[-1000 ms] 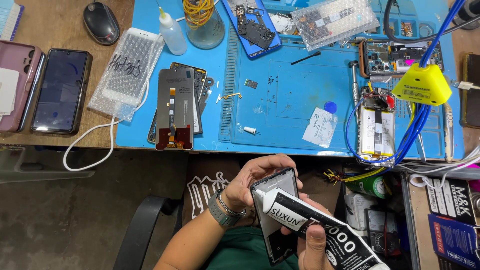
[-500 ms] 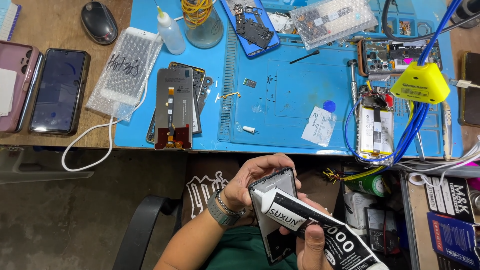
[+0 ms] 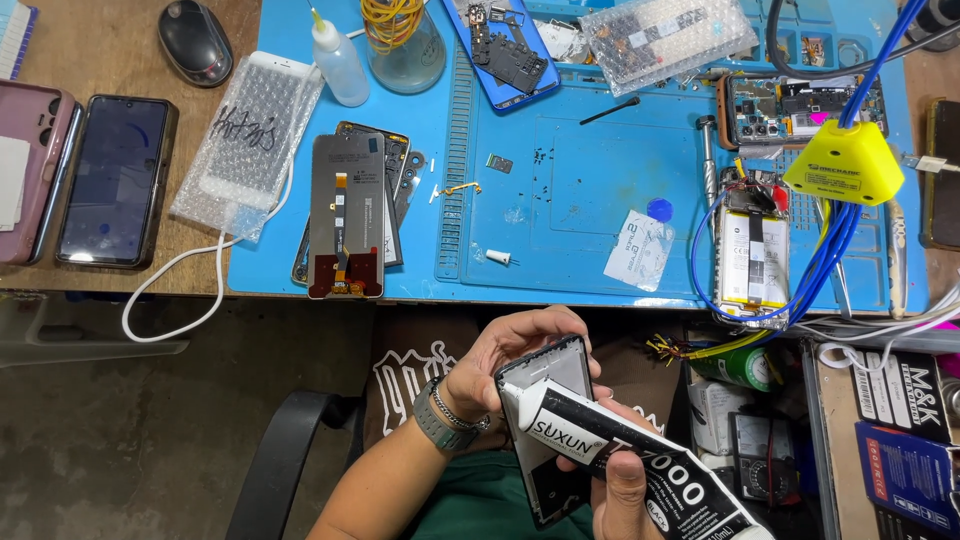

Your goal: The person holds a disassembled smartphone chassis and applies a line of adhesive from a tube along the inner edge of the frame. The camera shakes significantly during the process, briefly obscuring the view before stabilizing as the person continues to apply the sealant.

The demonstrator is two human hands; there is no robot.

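Far left: pink phone case cut off by the frame edge, dark phone beside it, computer mouse above. Upper left of centre: bubble-wrapped screen, then a display panel stacked over other parts, hard to tell apart. Lower centre: left hand clamped around the upper edge of the phone frame, fingers curled over its top. Below and just right: right hand, mostly cut off at the bottom edge, closed on the black glue tube, its white nozzle end touching the frame's upper left rim. Upper right: yellow cable holder over blue wires, partly hiding an opened phone with battery.
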